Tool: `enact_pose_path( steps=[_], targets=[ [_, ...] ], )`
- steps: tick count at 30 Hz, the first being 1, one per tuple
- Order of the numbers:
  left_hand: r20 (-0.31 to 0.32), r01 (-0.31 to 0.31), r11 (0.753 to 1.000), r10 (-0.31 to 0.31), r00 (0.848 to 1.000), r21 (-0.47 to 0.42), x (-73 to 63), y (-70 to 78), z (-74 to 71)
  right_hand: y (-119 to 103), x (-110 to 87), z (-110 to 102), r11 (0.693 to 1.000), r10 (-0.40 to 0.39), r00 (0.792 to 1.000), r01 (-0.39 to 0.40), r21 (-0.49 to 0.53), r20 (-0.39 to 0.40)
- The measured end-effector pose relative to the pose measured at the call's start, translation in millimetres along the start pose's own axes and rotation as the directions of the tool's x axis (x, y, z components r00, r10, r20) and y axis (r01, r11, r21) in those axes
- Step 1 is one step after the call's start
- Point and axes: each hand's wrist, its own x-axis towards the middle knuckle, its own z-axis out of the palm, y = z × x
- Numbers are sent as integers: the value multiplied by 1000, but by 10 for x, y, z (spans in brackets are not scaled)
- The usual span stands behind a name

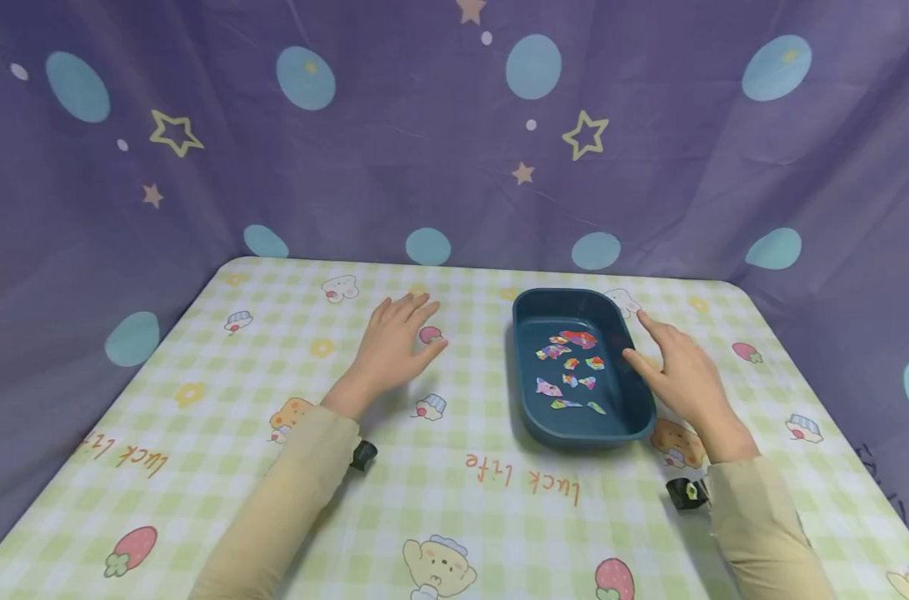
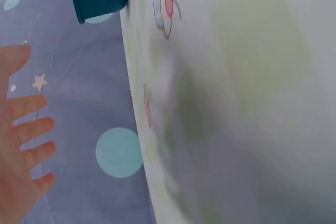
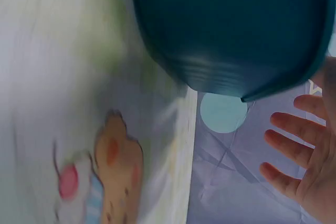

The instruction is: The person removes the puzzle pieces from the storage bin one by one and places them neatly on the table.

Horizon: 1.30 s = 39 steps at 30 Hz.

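A: What is the surface like around the blue tray (image 1: 611, 392)?

B: A table under a cloth (image 1: 382, 542) of pale green and white checks, with strawberries, cupcakes and little bears printed on it. The words "Luck Life" run just nearer than the tray, upside down.

A: And the room?

B: Beyond the tray hangs a creased purple curtain (image 1: 424, 167), scattered with light-blue ovals, dots and stars. It also rises well to the left and right of the tray.

A: What does the tray hold?

B: Small bright scraps (image 1: 571, 364), lying flat on the tray's floor, some almost touching, others apart.

A: Where are the hands?

B: The left hand (image 1: 394, 346) is well left of the tray, over the cloth, fingers stretched, thumb spread, grasping nothing. The right hand (image 1: 682, 375) is at the tray's right side, fingers extended and slightly bent, empty too. Its thumb is by the rim; I can't tell whether they touch.
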Motion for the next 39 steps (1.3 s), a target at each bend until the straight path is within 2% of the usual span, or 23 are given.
enact_pose_path(
  steps=[7, 14, 19, 24, 31, 39],
  targets=[
    [-45, -31, 996, 27, 999, -78, 92, 167, 103, 20, 16, 99, 991, 33, 999, -28, 133, -35],
    [-30, -23, 992, 19, 999, -124, 214, 375, 137, 50, 57, 110, 967, 117, 993, -108, 232, -29],
    [-37, -58, 988, 54, 998, -142, 303, 555, 157, 68, 69, 107, 947, 174, 984, -176, 268, 32],
    [-53, -129, 980, 122, 991, -149, 391, 735, 190, 75, 83, 123, 925, 223, 969, -245, 292, 106],
    [9, -212, 966, 216, 976, -150, 475, 979, 284, 78, 129, 132, 914, 208, 968, -244, 324, 141],
    [115, -297, 943, 315, 942, -153, 537, 1212, 409, 120, 134, 145, 895, 213, 964, -259, 362, 161]
  ],
)
